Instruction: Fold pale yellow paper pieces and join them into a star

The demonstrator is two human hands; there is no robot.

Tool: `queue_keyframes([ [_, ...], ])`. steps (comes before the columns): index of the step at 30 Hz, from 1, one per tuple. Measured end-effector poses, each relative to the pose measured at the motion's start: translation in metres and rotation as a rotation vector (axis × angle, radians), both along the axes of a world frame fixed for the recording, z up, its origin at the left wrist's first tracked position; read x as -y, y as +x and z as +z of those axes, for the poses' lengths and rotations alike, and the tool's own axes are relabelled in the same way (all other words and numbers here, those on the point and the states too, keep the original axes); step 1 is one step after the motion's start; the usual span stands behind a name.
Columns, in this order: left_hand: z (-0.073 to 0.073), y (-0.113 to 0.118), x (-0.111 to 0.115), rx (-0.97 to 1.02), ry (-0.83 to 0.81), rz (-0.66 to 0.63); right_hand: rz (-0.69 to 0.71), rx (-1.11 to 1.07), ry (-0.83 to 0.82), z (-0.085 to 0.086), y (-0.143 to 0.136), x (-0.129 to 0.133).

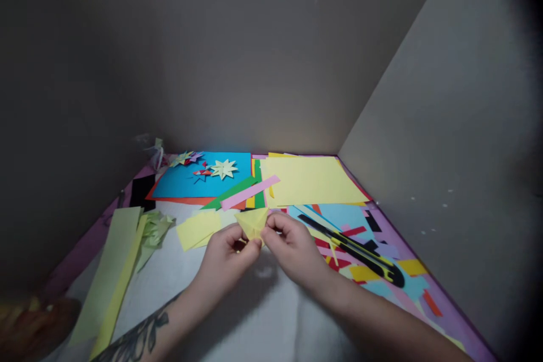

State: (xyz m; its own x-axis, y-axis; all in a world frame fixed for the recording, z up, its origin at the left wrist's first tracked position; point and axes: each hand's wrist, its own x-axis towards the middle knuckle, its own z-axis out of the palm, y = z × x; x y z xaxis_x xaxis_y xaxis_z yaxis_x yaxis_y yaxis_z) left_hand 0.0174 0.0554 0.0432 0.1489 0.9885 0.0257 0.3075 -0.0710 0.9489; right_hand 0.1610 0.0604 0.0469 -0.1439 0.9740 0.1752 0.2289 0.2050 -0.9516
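- Pinched the paper (251, 222) in left hand (224, 253) and right hand (292, 244) alike, thumbs against fingers — raised above the white surface (237, 322).
- Looked yellow, thin and creased, with a broad pointed flap; seemed only part-folded, shaping unfinished.
- Saw yellow sheets (195, 229) flat to the left, apparently not yet folded.
- Judged the stars (223, 168) on the blue sheet (182, 185) complete.

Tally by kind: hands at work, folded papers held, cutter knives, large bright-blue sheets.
Hands at work: 2, left hand and right hand
Folded yellow paper, held: 1
Cutter knife: 1
Large bright-blue sheet: 1
Total: 5
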Motion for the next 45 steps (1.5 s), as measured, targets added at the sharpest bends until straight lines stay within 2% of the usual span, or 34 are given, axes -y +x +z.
queue_keyframes([
  [6,0.001,0.0,-0.001,-0.079,0.041,-0.049,0.009,-0.116,-0.084,-0.003,0.001,0.001],
  [11,0.004,0.002,-0.001,-0.032,0.021,-0.037,-0.006,-0.369,-0.168,-0.014,-0.001,-0.001],
  [15,0.005,-0.001,0.0,0.022,0.013,0.005,-0.063,-0.516,-0.134,-0.021,-0.002,-0.003],
  [20,0.003,-0.005,-0.001,0.011,0.038,0.039,-0.187,-0.638,-0.094,-0.015,0.003,-0.007],
  [23,0.0,-0.004,-0.001,0.026,0.043,0.033,-0.181,-0.625,-0.062,-0.013,0.006,-0.008],
  [29,-0.004,-0.004,0.0,0.008,0.107,0.005,-0.093,-0.455,-0.03,-0.017,0.001,-0.001],
  [37,-0.002,-0.008,0.002,-0.063,0.217,-0.015,-0.024,-0.605,-0.17,-0.028,-0.011,0.002],
  [45,0.0,-0.006,0.004,-0.081,0.264,-0.009,-0.038,-0.673,-0.165,-0.026,-0.009,0.003],
])
